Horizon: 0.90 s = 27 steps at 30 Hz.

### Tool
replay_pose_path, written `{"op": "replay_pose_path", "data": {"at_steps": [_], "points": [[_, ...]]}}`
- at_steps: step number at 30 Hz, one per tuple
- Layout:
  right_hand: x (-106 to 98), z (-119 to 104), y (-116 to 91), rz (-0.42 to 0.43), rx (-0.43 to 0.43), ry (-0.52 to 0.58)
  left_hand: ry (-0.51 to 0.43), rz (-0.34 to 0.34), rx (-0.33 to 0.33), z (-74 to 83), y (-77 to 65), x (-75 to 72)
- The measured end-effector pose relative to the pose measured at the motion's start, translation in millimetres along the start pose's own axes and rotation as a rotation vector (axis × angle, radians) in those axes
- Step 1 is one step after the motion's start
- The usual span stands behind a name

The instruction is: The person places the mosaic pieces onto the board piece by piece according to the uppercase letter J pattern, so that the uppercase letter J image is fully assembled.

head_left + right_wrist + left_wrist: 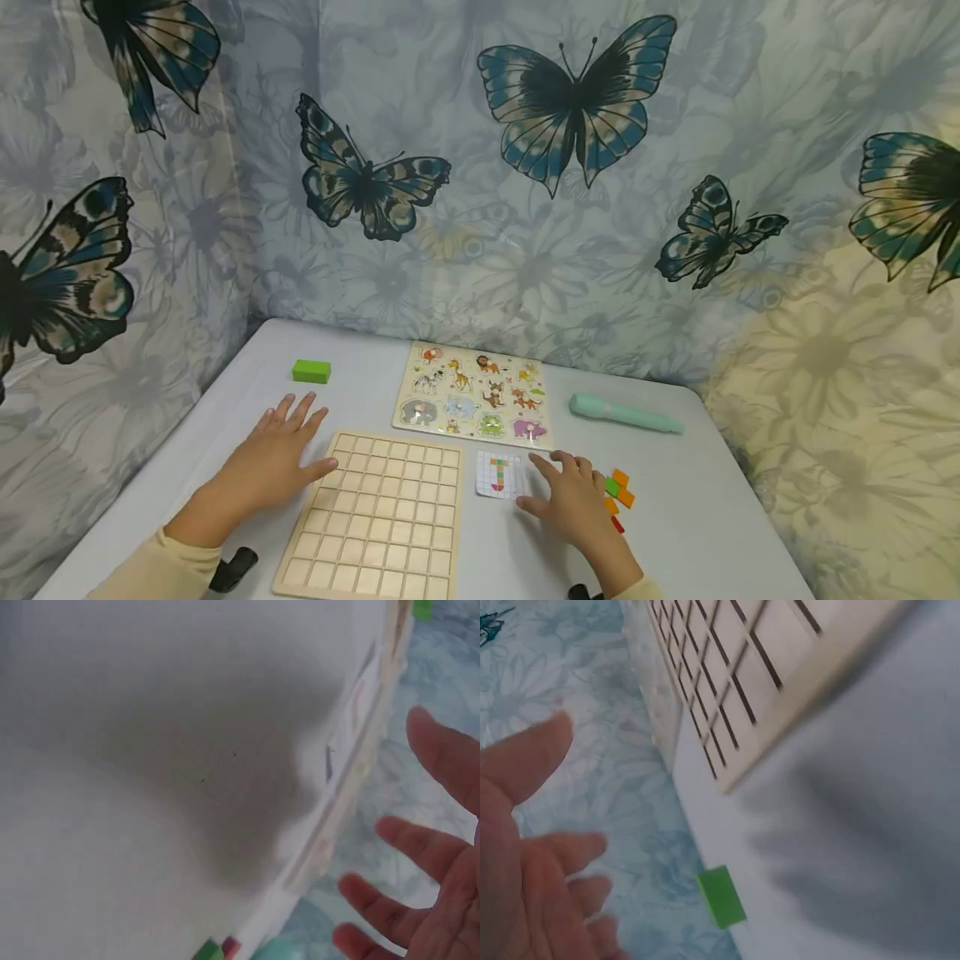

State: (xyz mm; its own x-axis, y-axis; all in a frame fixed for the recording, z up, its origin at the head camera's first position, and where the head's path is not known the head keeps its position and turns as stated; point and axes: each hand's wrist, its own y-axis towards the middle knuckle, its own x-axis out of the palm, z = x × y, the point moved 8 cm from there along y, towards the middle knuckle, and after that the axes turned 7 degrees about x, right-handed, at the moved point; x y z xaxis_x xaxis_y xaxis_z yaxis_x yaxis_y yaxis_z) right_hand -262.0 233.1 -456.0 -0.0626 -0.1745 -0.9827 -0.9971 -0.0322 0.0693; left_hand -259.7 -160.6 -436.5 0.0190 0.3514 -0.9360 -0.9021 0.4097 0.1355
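My left hand is spread with nothing in it, over the upper left edge of a wooden grid board of square cells. In the left wrist view its thumb and fingers stand apart, above the table. My right hand is also empty, its fingers loosely spread beside a small pattern card. The card shows a grid with a coloured, hook-like figure. Just right of that hand lie several small tiles, among them a green tile, an orange tile and a red tile, partly hidden by the hand.
An animal peg puzzle lies behind the grid board. A green block sits at the back left, and a mint-green pen-shaped object at the back right. Butterfly-patterned fabric hangs around the white table.
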Motion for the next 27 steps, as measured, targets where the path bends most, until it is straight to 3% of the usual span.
{"op": "replay_pose_path", "data": {"at_steps": [6, 10, 16, 21, 27], "points": [[18.9, -8.3, 27.6, -0.090, -0.003, -0.024, -0.105, -0.248, 0.034, -17.1, 2.9, 34.9], [32.6, -9.6, 33.7, -0.125, 0.005, -0.060, -0.115, -0.338, 0.043, -22.8, 0.3, 53.1], [37.5, -2.2, 35.7, -0.111, 0.006, -0.098, -0.101, -0.319, 0.056, -20.9, 3.6, 55.9], [29.7, 6.2, 36.6, -0.103, -0.022, -0.110, -0.095, -0.307, 0.088, -12.3, 11.7, 53.4], [25.0, 22.0, 35.8, -0.143, -0.010, -0.116, -0.068, -0.306, 0.124, 2.3, 20.4, 61.5]]}}
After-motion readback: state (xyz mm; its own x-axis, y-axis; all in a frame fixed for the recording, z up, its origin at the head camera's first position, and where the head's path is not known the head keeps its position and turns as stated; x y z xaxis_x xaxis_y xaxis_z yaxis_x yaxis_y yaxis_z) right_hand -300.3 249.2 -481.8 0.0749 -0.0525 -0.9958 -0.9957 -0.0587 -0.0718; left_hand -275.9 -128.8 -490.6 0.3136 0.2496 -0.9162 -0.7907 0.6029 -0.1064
